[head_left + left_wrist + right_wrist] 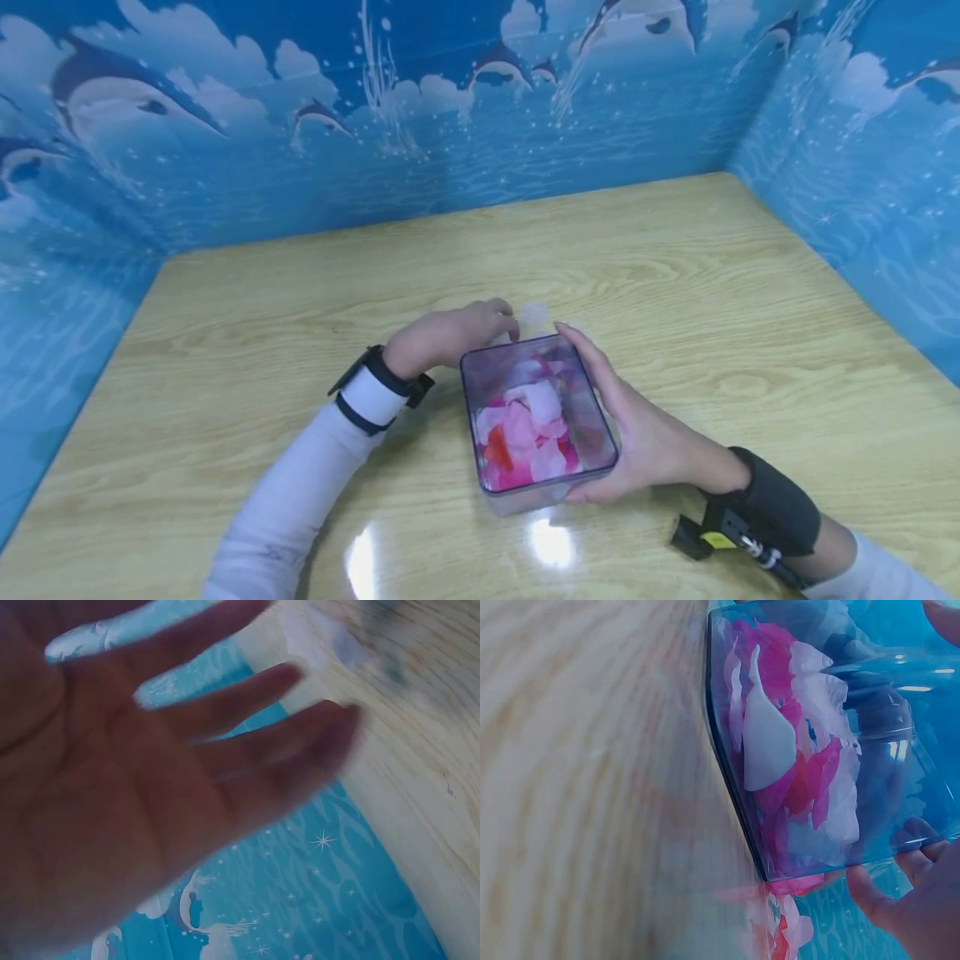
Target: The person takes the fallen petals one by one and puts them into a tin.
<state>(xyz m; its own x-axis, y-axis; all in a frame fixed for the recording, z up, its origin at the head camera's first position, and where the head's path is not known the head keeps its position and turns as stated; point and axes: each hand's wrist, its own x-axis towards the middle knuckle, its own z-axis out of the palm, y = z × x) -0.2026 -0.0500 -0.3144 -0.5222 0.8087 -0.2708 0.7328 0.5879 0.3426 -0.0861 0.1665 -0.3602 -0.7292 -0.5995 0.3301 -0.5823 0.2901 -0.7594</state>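
A clear, square plastic box (540, 496) with a dark rim stands in front of me, with pink, white and red petals (528, 433) heaped in it. My right hand (633, 437) grips its right side, fingers at the far corner and thumb along the near side. Beyond the far left corner, my left hand (457, 333) is low over the table beside a whitish piece (534, 317), perhaps a petal. Its fingers look spread and loosely straight in the left wrist view, with nothing seen between them. The right wrist view shows the petals (769, 742) through the box wall.
The wood-grain table (285, 308) is bordered by blue dolphin-printed sheets (450, 125) at the back and sides. A few pink and white petals (799, 930) lie outside the box in the right wrist view. Blurred whitish pieces (330, 641) show on the table in the left wrist view.
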